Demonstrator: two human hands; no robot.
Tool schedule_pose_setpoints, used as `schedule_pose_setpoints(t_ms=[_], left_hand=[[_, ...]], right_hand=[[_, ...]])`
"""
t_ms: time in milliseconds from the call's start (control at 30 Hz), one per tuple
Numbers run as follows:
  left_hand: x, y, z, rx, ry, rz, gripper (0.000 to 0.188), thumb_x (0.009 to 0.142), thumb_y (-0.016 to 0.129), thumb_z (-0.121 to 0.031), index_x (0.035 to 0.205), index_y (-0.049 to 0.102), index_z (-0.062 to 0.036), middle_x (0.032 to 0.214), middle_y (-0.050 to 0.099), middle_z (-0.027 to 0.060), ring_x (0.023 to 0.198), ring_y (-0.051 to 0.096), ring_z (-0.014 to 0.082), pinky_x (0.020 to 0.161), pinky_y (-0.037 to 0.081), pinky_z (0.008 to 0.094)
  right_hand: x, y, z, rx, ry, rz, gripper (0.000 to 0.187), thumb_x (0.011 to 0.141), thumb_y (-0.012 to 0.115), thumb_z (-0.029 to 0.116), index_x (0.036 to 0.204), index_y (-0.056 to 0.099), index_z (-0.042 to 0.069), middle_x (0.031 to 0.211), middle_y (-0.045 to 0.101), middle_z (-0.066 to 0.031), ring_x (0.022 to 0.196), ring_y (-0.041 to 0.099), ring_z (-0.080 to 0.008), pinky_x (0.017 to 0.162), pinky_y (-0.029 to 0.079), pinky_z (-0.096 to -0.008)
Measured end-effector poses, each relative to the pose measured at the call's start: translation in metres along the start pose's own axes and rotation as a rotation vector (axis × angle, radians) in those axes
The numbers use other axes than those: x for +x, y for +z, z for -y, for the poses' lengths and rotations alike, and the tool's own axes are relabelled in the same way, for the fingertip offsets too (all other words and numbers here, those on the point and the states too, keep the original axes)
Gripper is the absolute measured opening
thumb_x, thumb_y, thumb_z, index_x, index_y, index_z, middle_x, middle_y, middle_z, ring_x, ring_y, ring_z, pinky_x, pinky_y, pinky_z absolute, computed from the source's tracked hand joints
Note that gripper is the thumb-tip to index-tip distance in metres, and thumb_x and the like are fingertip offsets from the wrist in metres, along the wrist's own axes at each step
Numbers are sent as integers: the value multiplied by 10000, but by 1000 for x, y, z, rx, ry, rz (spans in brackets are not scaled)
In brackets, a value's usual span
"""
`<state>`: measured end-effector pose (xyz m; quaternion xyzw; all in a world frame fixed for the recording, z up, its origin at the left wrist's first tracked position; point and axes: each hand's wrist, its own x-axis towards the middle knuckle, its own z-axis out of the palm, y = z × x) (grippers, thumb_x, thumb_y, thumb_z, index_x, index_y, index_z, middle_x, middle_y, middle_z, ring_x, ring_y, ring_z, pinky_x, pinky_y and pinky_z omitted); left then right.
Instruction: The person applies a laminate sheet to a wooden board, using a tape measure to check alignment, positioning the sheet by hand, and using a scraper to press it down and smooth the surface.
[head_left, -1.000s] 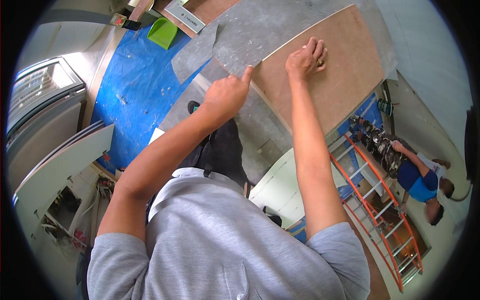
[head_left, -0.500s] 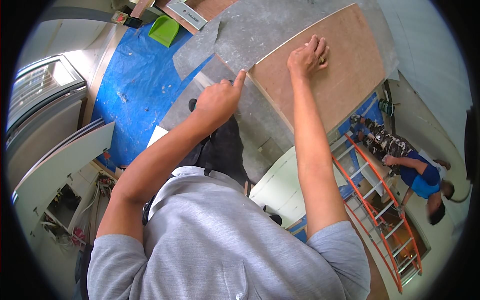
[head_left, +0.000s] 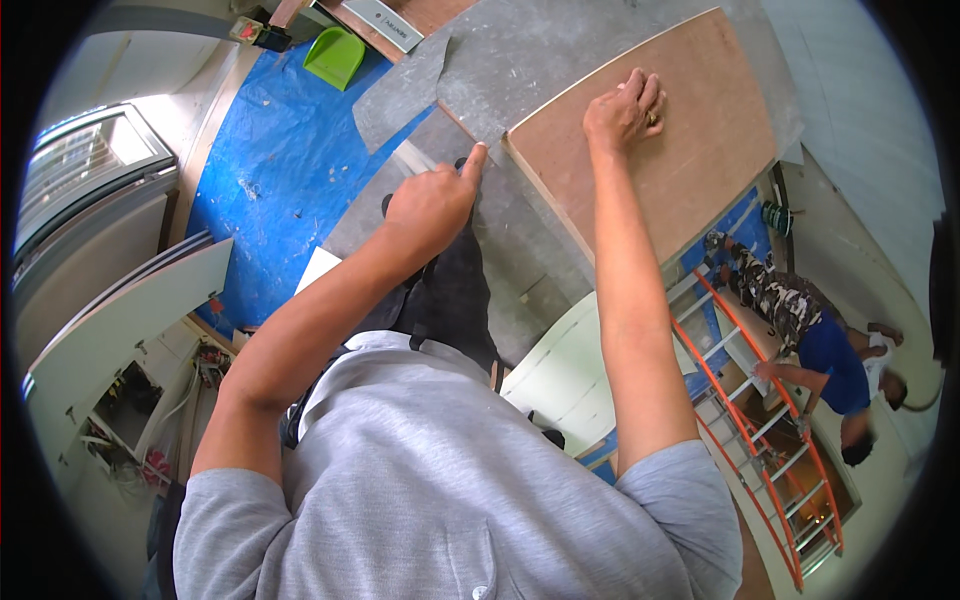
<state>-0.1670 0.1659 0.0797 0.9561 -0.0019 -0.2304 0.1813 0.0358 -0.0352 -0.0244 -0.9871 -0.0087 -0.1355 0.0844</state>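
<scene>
A brown wooden board (head_left: 705, 150) with a pale edge lies ahead of me on the right. My right hand (head_left: 622, 115) rests on it, fingers curled in, with a small yellowish spot at one finger. Whether those fingers hold anything is hidden. Just left of the board's near left corner is my left hand (head_left: 432, 205), back up. One digit of it stretches out toward that corner with a small gap between, while the other fingers are curled under. The palm side cannot be seen.
A blue sheet (head_left: 265, 150) covers the floor at left, with a green dustpan (head_left: 335, 57) and a grey level-like bar (head_left: 385, 22) beyond. Panels (head_left: 130, 310) lean at left. An orange ladder (head_left: 765, 430) stands at right, beside a person (head_left: 825, 340); a second person is partly hidden.
My left hand has drawn back slightly from the board's corner. My right hand keeps its place on the board. The person by the ladder has shifted, with an arm now reaching toward it.
</scene>
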Motion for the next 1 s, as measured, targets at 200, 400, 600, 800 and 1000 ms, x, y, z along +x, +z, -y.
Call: schedule_pose_setpoints(t_ms=[200, 400, 600, 800, 1000], left_hand=[[-9, 0, 2, -3, -15, 5, 661, 868, 499, -16, 1508, 369, -123, 865, 658, 200, 727, 685, 375, 596, 546, 477], [-11, -5, -2, -9, -20, 1, 624, 881, 487, -29, 1491, 387, -112, 869, 656, 208, 754, 686, 373, 619, 547, 472], [-102, -37, 43, -148, -237, 151, 672, 848, 537, -4, 1480, 412, -197, 973, 670, 228, 896, 658, 435, 750, 520, 516], [-198, -47, 66, -260, -211, 115, 631, 920, 530, -42, 1513, 357, -170, 991, 670, 227, 791, 639, 456, 694, 493, 530], [-116, 19, 69, -500, -106, -1, 541, 899, 581, -80, 1422, 441, -99, 1034, 629, 338, 951, 624, 498, 828, 489, 547]], right_hand=[[0, -2, 3, 18, 5, -4, 409, 939, 492, 149, 1344, 466, 100, 1486, 386, -160, 1413, 299, -400, 1077, 239, -602], [0, 2, 2, 7, 16, -19, 416, 932, 503, 151, 1345, 481, 107, 1487, 399, -143, 1415, 306, -378, 1078, 242, -596], [-2, 6, -6, -30, 10, -51, 397, 932, 513, 160, 1327, 506, 123, 1475, 415, -142, 1402, 322, -367, 1078, 246, -585], [-28, 9, -25, -38, 58, -48, 421, 919, 546, 149, 1336, 483, 132, 1467, 418, -130, 1406, 319, -369, 1080, 247, -577], [-31, 28, -39, -119, 99, 18, 517, 903, 612, 232, 1392, 451, 175, 1530, 358, -135, 1435, 287, -366, 1106, 209, -590]])
